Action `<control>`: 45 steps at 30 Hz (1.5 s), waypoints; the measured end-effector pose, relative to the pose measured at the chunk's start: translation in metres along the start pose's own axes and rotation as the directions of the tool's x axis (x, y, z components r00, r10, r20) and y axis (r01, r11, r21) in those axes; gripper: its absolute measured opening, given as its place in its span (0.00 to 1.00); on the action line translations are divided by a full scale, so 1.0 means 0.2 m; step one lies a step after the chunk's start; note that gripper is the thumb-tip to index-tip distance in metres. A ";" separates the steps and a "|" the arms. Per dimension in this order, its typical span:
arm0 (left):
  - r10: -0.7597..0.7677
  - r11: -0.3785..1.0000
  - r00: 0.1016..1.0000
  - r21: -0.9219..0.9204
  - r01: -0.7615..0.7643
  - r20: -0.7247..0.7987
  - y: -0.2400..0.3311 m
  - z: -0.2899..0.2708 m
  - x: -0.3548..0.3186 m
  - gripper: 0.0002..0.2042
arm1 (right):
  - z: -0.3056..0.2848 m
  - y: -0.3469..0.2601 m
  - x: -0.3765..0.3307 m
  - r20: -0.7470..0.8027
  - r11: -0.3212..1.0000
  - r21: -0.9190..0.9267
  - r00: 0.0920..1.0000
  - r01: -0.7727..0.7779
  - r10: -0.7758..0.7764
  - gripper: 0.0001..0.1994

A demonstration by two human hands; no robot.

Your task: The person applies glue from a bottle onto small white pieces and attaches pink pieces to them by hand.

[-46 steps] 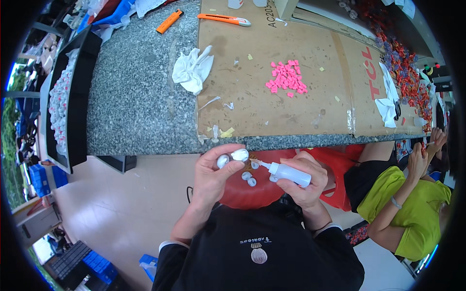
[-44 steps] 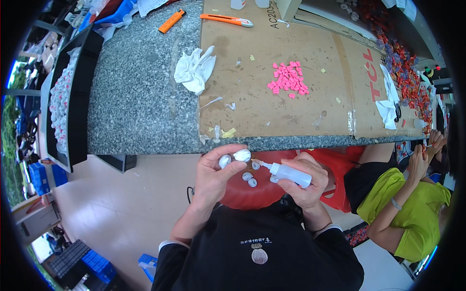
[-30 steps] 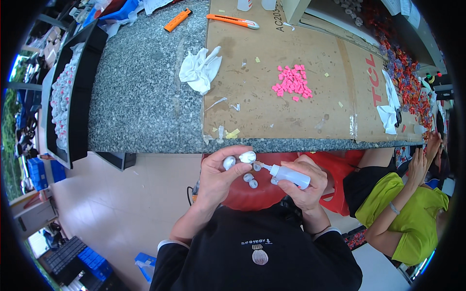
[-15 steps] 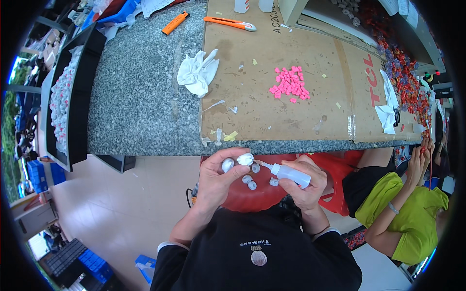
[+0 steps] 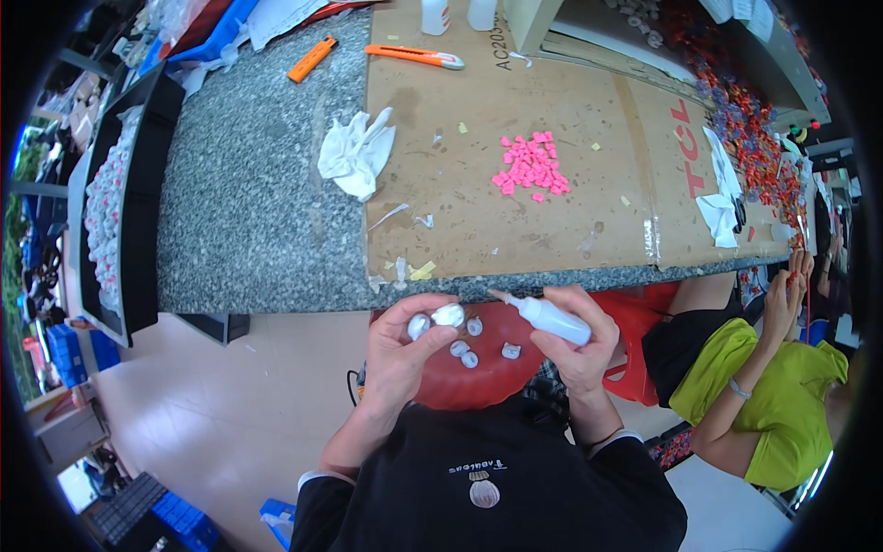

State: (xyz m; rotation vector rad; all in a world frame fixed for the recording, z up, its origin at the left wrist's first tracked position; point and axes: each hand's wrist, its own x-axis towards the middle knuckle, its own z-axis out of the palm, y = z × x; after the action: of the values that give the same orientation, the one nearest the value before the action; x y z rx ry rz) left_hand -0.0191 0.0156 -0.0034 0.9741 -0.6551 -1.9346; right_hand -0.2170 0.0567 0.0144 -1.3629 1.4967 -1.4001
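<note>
The left hand (image 5: pixel 405 354) is closed around small white pieces (image 5: pixel 440 318), pinched at its fingertips just below the desk (image 5: pixel 248 212) edge. The right hand (image 5: pixel 581 342) grips a white squeeze bottle (image 5: pixel 548 317), nozzle pointing left toward them. More white pieces lie on a red tray (image 5: pixel 460 386) between the hands.

Both hands work below the granite counter edge (image 5: pixel 276 276), over a red tray (image 5: pixel 478 377). Left hand (image 5: pixel 405 354) and right hand (image 5: pixel 579 340) are apart; loose white pieces (image 5: pixel 464 354) lie between them. Above, the cardboard sheet (image 5: pixel 515 212) is mostly open, broken by a pink heap (image 5: pixel 532 170) and crumpled tissue (image 5: pixel 354 156) (left part). A seated person (image 5: pixel 763 386) crowds the right.
</note>
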 end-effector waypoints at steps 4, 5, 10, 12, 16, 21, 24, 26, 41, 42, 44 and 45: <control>-0.019 1.000 0.999 -0.018 0.019 0.027 -0.01 -0.06 -0.02 0.14 | 0.04 0.06 0.12 -0.032 0.998 -0.066 0.999 0.025 -0.027 0.18; -0.030 0.999 0.998 -0.013 0.031 0.048 -0.03 -0.07 -0.02 0.15 | 0.06 0.07 0.17 -0.011 0.972 -0.184 0.988 0.149 -0.154 0.17; -0.085 0.996 0.996 -0.005 0.085 0.016 -0.03 -0.03 -0.03 0.16 | 0.21 0.10 0.33 -0.018 0.974 -0.208 0.995 0.091 -0.097 0.15; -0.085 0.996 0.995 0.000 0.085 0.042 -0.04 -0.04 -0.03 0.16 | 0.22 0.09 0.35 0.006 0.957 -0.243 0.987 0.158 -0.162 0.15; -0.106 0.993 0.992 -0.036 0.108 0.062 -0.03 -0.08 -0.03 0.16 | 0.13 0.06 0.32 -0.097 0.961 -0.273 0.993 0.036 -0.065 0.12; -0.122 0.991 0.990 -0.052 0.126 0.070 -0.03 -0.04 -0.01 0.16 | 0.01 0.18 0.44 -0.058 0.745 -0.641 0.956 0.184 -0.286 0.06; -0.113 0.993 0.992 -0.020 0.115 0.064 -0.02 -0.01 -0.01 0.16 | 0.01 0.16 0.44 -0.021 0.745 -0.627 0.951 0.229 -0.309 0.04; -0.034 0.996 0.999 0.081 0.034 0.007 -0.02 0.02 -0.01 0.15 | 0.02 0.08 0.39 -0.001 0.761 -0.587 0.940 0.276 -0.342 0.04; 0.274 0.771 0.959 0.579 -0.265 0.075 -0.09 0.05 0.00 0.15 | 0.11 0.00 0.03 0.216 0.917 -0.267 0.946 0.297 -0.243 0.09; 0.305 0.720 0.947 0.625 -0.301 0.104 -0.10 0.04 0.01 0.15 | 0.11 0.00 0.03 0.231 0.922 -0.263 0.946 0.285 -0.226 0.08; 0.315 0.715 0.938 0.613 -0.335 0.144 -0.10 0.03 0.01 0.16 | 0.10 -0.01 0.04 0.249 0.927 -0.256 0.945 0.274 -0.211 0.08; 0.324 0.710 0.927 0.599 -0.370 0.188 -0.10 0.02 0.02 0.17 | 0.09 -0.02 0.06 0.240 0.963 -0.226 0.966 0.149 -0.093 0.08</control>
State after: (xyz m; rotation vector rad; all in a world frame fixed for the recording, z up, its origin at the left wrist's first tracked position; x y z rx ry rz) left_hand -0.0316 0.0229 -0.0168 1.0754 -1.4829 -1.4205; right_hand -0.2006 0.0416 0.0172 -1.7305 1.4865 -1.1123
